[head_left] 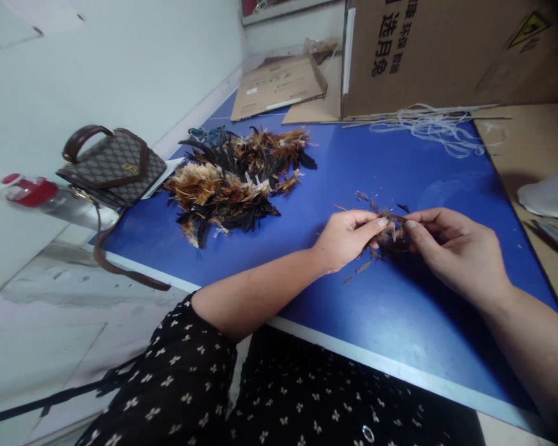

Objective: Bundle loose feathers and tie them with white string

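My left hand (348, 240) is closed in a pinch on the left end of a small bunch of brown feathers (397, 218). Opposite it, my right hand (465, 251) pinches the right end between thumb and index finger. Darker feathers below the bunch are partly hidden by my fingers. Small loose feathers (364, 267) and bits of fluff lie on the blue tabletop (353, 167) around both hands. To the left of my hands rests a large pile of feather strips (242, 179) in brown, black and cream, with a few short white pieces sticking out.
A patterned handbag (121, 164) and a clear bottle with a red lid (60, 201) stand at the left edge; the bag's strap hangs over. Flattened cardboard (279, 87), a big carton (446, 56) and tangled white string (432, 127) are along the back. Scissors-like metal (553, 235) lies at right.
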Motion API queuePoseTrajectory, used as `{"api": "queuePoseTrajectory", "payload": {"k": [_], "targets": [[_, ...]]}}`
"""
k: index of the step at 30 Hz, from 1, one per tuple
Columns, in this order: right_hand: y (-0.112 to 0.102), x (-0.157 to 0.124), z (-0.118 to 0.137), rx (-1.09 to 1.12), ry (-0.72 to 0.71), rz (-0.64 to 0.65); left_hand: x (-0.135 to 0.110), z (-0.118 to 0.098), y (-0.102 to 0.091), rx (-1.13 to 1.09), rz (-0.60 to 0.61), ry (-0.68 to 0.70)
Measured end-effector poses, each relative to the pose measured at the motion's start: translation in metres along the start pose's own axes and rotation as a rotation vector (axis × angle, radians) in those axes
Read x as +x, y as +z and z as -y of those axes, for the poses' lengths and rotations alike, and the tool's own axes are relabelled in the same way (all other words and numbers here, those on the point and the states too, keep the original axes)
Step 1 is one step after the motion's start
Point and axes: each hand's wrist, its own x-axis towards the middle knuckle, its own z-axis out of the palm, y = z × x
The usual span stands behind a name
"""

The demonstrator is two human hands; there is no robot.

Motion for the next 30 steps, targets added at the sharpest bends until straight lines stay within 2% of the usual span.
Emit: {"api": "queuePoseTrajectory", "payload": {"k": [11,17,23,30], "targets": [[-0.001,0.0033,0.0005,0.045,0.048,-0.024,0.001,-0.0005,0.0008,0.009,-0.056,-0.018],[0.0032,0.0019,0.0052,0.071,0.049,0.025,0.001,0.0017,0.0021,-0.007,0.022,0.037],[0.0024,0.0003,0.0057,0.068,0.04,0.051,0.002,0.0039,-0.001,0.006,0.039,0.058],[-0.0055,0.0052,-0.0005,0.055,0.087,0.016,0.0017,-0.0037,-0.0002,0.005,-0.1,-0.011]]}}
